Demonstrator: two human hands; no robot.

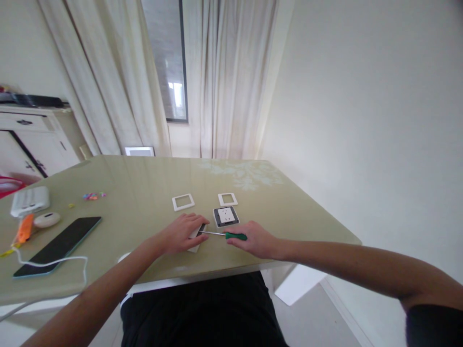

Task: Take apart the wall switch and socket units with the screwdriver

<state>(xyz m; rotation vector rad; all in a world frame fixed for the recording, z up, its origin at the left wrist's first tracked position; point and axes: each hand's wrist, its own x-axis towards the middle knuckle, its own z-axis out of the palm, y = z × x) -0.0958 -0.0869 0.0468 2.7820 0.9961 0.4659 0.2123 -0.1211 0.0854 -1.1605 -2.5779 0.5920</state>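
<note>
1. The table (pixel 155 180) has a smooth, pale green-beige top, faintly glossy, with a whitish leaf pattern at its far right.
2. Two flat, white frames, each a rounded rectangle with an open middle, lie on the far side of the hands: the left frame (pixel 174 204) and the right frame (pixel 220 199).
3. Just on the near side of the right frame sits a socket unit (pixel 226 216), a squarish piece with a white slotted face set in a dark surround with a pale edge.
4. The screwdriver (pixel 236 236) has a green handle and a thin, shiny metal shaft pointing left; it is near the table's near edge, in front of the socket unit.
5. The right hand (pixel 256 239) is closed around the handle, thumb on the near side and fingers on the far side.
6. The left hand (pixel 183 233) is partly curled over a white block (pixel 194 248) with a dark upper part, thumb and fingers on opposite sides, holding it at the table.
7. The left hand covers much of the block, so its full shape is hidden. The shaft's tip meets the dark part, but the exact contact is too small to tell.
8. At far right, the upper arm in a black sleeve (pixel 434 325) is cut off.
</note>
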